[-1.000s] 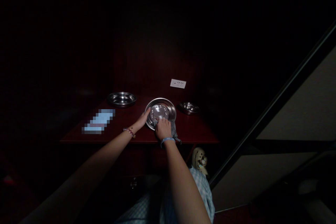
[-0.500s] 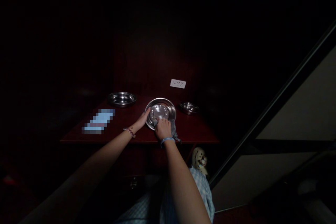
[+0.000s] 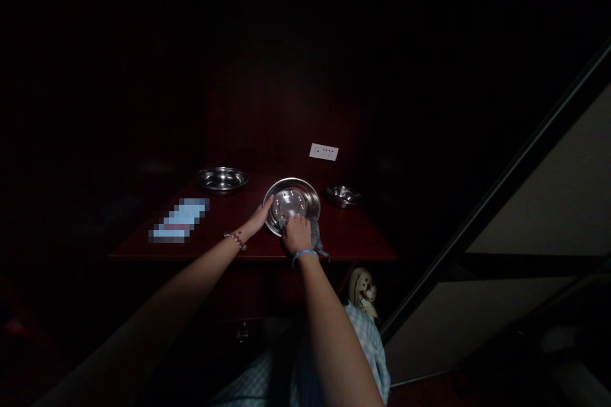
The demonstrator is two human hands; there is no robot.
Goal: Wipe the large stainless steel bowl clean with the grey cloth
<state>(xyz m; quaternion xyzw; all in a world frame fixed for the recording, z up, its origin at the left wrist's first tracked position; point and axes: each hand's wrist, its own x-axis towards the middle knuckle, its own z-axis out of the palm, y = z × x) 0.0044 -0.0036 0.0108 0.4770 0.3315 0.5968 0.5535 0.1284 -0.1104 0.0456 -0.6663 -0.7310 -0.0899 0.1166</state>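
A shiny steel bowl [image 3: 292, 202] is tilted toward me above the front half of the dark red desk [image 3: 210, 238]. My left hand [image 3: 259, 216] grips its left rim, thumb on the inner side. At the bowl's lower edge, my right hand [image 3: 297, 233] is closed on a grey cloth [image 3: 317, 238] and presses it against the inside. Part of the cloth hangs to the right of that hand, and the rest is hidden beneath the fingers.
Another steel bowl [image 3: 222, 180] sits at the back left of the desk, and smaller steel bowls [image 3: 344, 196], apparently stacked, at the right. A blurred pale blue patch [image 3: 180, 219] lies left. A white socket [image 3: 324, 152] is on the wall; a beige clog [image 3: 361, 289] shows below.
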